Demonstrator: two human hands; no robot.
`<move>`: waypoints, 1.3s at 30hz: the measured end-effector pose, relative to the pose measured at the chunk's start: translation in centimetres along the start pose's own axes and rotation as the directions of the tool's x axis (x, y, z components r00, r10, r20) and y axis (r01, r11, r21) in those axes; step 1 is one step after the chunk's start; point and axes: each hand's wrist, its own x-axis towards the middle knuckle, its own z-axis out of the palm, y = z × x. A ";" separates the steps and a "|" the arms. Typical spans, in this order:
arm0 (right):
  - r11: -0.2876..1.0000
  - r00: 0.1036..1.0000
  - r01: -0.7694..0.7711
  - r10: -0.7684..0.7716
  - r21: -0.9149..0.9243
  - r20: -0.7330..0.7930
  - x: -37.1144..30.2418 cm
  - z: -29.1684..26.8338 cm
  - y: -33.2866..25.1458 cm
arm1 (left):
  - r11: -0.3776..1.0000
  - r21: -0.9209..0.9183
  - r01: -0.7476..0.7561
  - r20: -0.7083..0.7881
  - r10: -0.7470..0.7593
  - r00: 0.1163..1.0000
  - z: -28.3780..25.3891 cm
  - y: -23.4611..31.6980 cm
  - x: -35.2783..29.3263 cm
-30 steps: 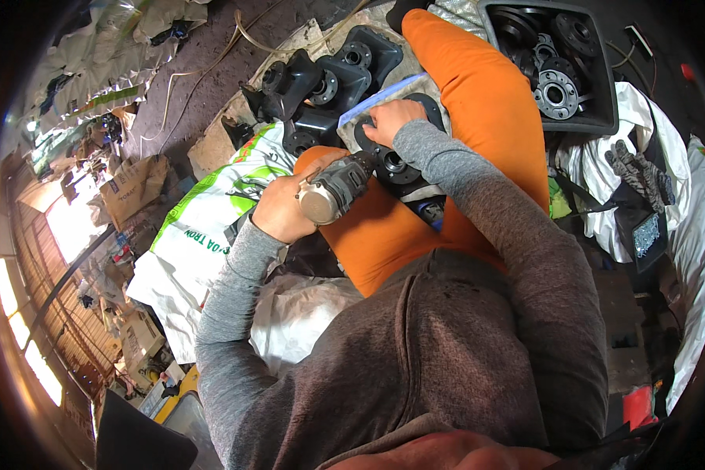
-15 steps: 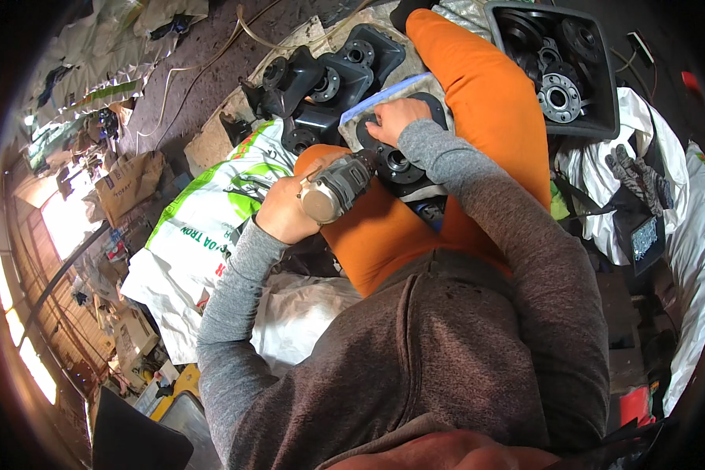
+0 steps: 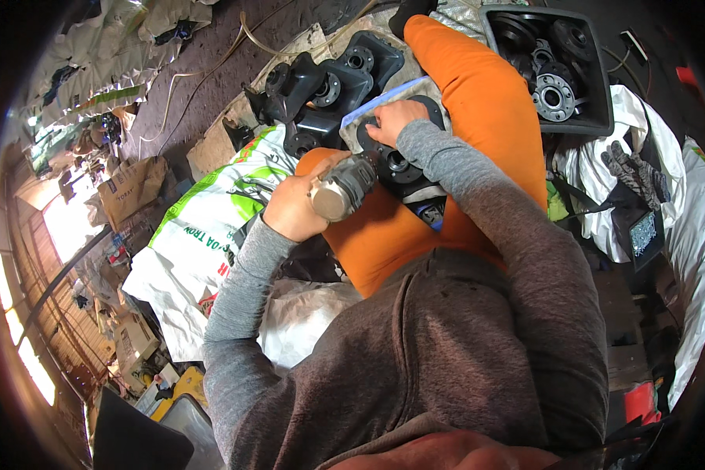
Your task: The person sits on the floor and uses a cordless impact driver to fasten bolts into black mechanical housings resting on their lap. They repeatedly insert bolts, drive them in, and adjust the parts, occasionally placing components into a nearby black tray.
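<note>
Left hand wrapped around a grey power drill, its nose just beside a black flanged hub part between orange-trousered legs, right hand curled over that part — whether gripping, unclear — black bin of metal hubs farther right

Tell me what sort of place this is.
Probably a makeshift workshop: the left hand grips a power tool, dark brackets are clustered nearby, and a crate holds round metal parts.

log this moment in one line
left hand: grips grey power tool; right hand: on black part with round hub; dark rectangular bin: round parts
</note>
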 end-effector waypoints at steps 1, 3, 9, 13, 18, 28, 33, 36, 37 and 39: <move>1.000 1.000 -0.002 0.002 0.008 -0.009 0.0 0.0 0.1 | 1.000 0.002 0.004 -0.003 -0.004 1.000 -0.2 0.4 0.0; 1.000 0.998 0.014 -0.013 0.009 -0.057 0.1 0.4 0.3 | 0.999 0.024 0.041 0.032 -0.042 0.999 0.1 -0.5 0.1; 1.000 0.997 0.030 -0.030 -0.002 -0.068 0.2 0.7 0.4 | 0.999 0.021 0.025 0.069 -0.027 0.997 -1.3 0.4 0.6; 1.000 0.999 0.010 -0.010 -0.009 0.044 -0.1 -0.2 -0.1 | 0.999 0.001 0.038 0.079 -0.038 0.996 -1.1 0.1 1.0; 1.000 0.998 0.012 -0.012 -0.009 -0.068 0.2 1.1 0.5 | 0.997 -0.058 0.053 0.058 -0.049 0.997 -0.8 0.4 1.3; 1.000 0.998 0.017 -0.016 0.022 -0.061 0.4 0.7 0.3 | 0.989 0.043 0.141 0.038 -0.143 0.989 -0.9 1.3 0.5; 0.999 0.986 0.031 -0.026 0.025 -0.162 0.4 1.2 0.6 | 0.990 -0.117 0.072 -0.088 -0.082 0.993 -0.1 0.9 -2.4; 0.998 0.984 0.034 -0.025 0.051 -0.177 0.2 1.2 0.6 | 0.947 -0.294 0.127 -0.097 -0.162 0.982 -0.5 2.0 -3.9; 0.997 0.983 0.037 -0.024 0.067 -0.182 0.2 1.1 0.8 | 0.913 -0.385 0.136 -0.092 -0.185 0.978 -0.5 2.6 -4.3; 0.992 0.974 0.028 0.000 0.122 -0.225 -0.4 0.5 0.8 | 0.950 -0.309 0.030 -0.184 -0.091 0.979 2.0 1.5 -5.7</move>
